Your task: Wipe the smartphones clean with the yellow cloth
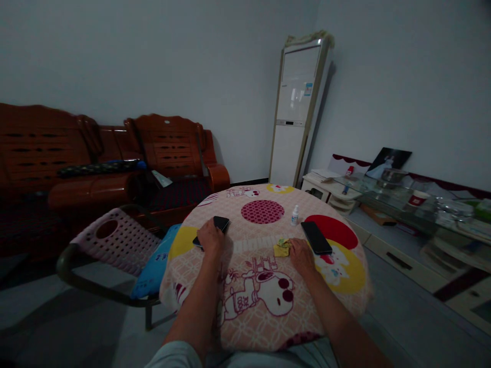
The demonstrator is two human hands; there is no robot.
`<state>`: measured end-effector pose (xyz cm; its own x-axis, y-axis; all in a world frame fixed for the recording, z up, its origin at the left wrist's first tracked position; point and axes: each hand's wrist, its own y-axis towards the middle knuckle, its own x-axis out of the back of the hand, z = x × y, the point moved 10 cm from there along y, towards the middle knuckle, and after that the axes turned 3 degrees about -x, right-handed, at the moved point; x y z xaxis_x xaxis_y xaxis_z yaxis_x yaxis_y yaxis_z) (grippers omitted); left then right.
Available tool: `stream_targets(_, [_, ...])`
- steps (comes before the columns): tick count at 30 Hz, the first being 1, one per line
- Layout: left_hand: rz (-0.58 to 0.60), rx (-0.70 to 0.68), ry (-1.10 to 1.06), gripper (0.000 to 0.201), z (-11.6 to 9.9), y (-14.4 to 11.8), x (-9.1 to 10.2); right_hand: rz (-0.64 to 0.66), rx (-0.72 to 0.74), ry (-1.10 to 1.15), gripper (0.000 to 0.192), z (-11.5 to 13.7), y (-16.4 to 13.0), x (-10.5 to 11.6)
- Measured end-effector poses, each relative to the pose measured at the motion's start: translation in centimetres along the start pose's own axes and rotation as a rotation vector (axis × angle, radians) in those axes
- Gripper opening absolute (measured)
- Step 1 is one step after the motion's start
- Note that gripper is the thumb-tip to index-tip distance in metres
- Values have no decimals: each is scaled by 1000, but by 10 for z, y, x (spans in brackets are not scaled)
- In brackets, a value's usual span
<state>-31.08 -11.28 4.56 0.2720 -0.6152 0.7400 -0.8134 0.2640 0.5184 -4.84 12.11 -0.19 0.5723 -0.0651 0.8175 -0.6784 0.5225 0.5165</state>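
Note:
My left hand [210,236] is closed over a dark smartphone [221,222] on the left of the round table, its fingers curled across the screen and covering the phone's middle. In my right hand [302,254] the fingers are pinched on a small crumpled yellow cloth [282,249], which rests on the tablecloth [249,266]. A second black smartphone [316,237] lies flat just to the right of that hand. Beyond it, slightly left, stands a small white spray bottle [294,215], upright and touched by neither hand.
A woven chair [123,240] with a blue cushion [155,266] stands close at the table's left. Wooden sofas [169,148] line the back wall. A tall white air conditioner [293,112] fills the corner. On the right is a low cabinet with a cluttered glass top [399,202].

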Motion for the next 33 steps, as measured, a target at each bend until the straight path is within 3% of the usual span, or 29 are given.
stream_targets(2, [112,62,81,37,14,5,-6,-26,-7,34,33,0,1,4])
stream_targets(6, [175,135,207,43,34,10,-5,-46,37,116,36,7,1,5])
stream_targets(10, [324,213,185,47,50,14,-13,8,108,126,44,17,-2,-5])
stream_targets(16, [404,179,145,43,52,26,-16,88,161,101,47,20,-6,-19])
stream_targets(22, [398,108,121,53,47,27,-21,67,174,129,44,22,-7,-13])
stream_targets(33, [403,70,140,50,35,29,-21,93,167,156,41,27,-6,-8])
